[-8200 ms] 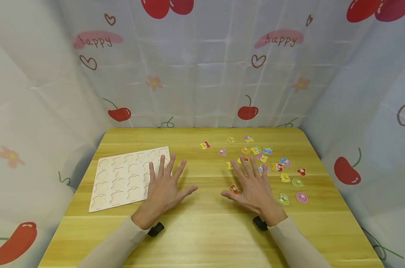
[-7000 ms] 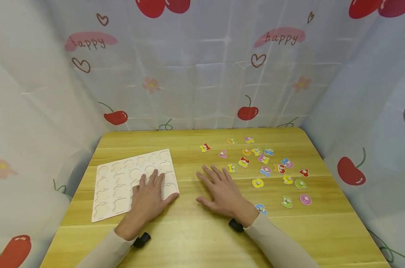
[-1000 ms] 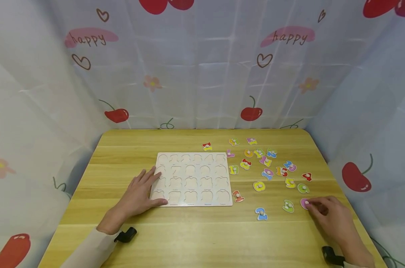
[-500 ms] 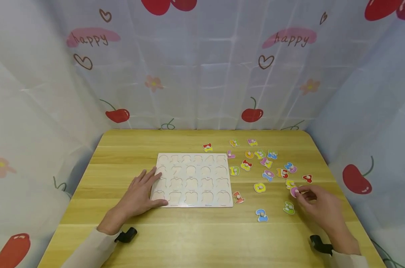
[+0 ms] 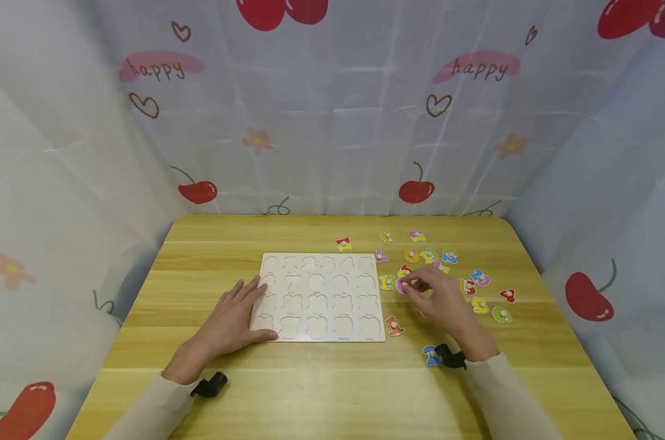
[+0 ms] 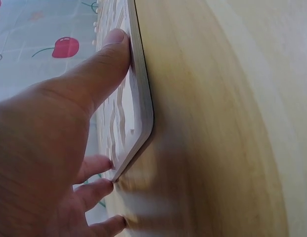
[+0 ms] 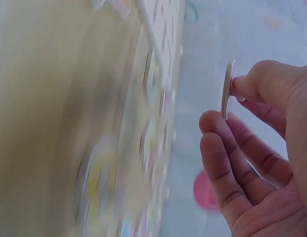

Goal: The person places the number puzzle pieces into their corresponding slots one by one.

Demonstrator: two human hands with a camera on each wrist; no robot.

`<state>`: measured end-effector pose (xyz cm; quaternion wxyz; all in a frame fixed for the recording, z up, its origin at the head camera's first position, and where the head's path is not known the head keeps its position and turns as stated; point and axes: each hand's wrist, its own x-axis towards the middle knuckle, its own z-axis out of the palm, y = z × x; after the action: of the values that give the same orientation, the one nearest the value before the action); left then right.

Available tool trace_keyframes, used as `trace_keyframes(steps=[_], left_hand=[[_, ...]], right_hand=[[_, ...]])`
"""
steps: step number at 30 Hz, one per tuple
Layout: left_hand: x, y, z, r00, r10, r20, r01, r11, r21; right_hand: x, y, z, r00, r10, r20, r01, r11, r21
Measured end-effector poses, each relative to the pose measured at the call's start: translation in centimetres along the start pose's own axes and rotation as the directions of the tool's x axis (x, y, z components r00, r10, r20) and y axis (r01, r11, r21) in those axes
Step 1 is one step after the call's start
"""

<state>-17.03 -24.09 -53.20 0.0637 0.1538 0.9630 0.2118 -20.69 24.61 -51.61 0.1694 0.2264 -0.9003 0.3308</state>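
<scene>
Cherry-print curtain (image 5: 332, 122) behind wooden tabletop (image 5: 332, 391). Right hand (image 5: 441, 302): fingers pinch purple piece (image 5: 400, 286), raised; board (image 5: 329, 293) left of them. Left hand (image 5: 226, 318): fingers loosely extended on board's edge. Seemingly early: visible recesses (image 5: 317, 282) bare, number pieces (image 5: 480, 305) loose around right fingers.

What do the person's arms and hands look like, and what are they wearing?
The person wears plain, pale beige long sleeves. A small black device sits at each wrist. The left hand and right hand are bare, without gloves.

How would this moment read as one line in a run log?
left hand: rests on left side of puzzle board; right hand: pinches purple piece above table; visible recesses: unfilled
</scene>
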Motion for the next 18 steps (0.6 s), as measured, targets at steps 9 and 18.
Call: trace_keyframes(steps=[9, 18], left_hand=[[0.0, -0.6, 0.2, 1.0, 0.001, 0.011, -0.001, 1.0, -0.005], [0.0, -0.6, 0.2, 1.0, 0.001, 0.022, -0.001, 1.0, -0.016]], right_hand=[[5.8, -3.6, 6.0, 0.984, -0.036, 0.175, 0.01, 0.989, 0.144], [10.6, -5.8, 10.6, 0.96, -0.099, 0.261, 0.046, 0.978, 0.203]])
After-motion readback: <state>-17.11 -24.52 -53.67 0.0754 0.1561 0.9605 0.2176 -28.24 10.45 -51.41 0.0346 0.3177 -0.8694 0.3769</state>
